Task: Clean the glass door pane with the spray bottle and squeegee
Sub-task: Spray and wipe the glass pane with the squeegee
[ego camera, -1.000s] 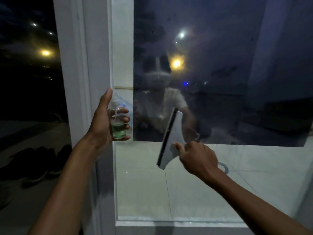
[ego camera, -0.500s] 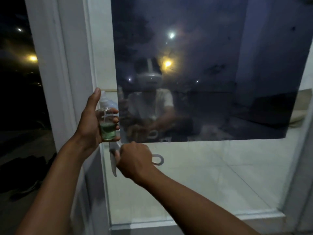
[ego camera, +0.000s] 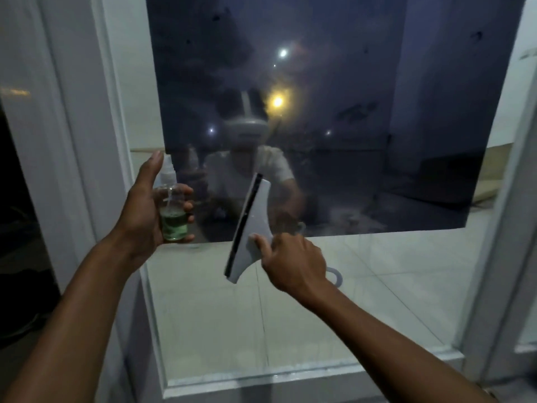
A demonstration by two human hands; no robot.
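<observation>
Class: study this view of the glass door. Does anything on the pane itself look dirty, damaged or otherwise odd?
Yes. The glass pane carries dark smudges near its top left, top right and right of centre. Nothing looks cracked or spilled.

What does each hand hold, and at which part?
The left hand holds the spray bottle around its clear body. The right hand holds the squeegee at its handle, just behind the white head.
</observation>
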